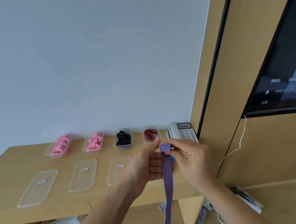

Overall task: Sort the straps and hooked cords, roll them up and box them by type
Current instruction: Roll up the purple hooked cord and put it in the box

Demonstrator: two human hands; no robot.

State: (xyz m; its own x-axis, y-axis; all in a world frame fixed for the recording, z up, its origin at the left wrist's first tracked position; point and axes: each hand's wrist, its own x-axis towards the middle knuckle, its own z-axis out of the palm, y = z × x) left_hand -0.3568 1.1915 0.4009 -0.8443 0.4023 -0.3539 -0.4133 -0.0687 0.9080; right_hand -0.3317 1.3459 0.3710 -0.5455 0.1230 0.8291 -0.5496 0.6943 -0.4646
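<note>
Fingers [178, 149] of the right hand [192, 158] pinch the small roll of the blue-and-red striped strap [166, 164]; the left hand [147, 163], open, steadies it; keep turns tight and edges aligned.

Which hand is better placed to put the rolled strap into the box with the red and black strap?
Probably the right hand: it pinches the blue and red striped strap's rolled end, just before that clear plastic box. The left hand lies open beside the hanging length.
</note>
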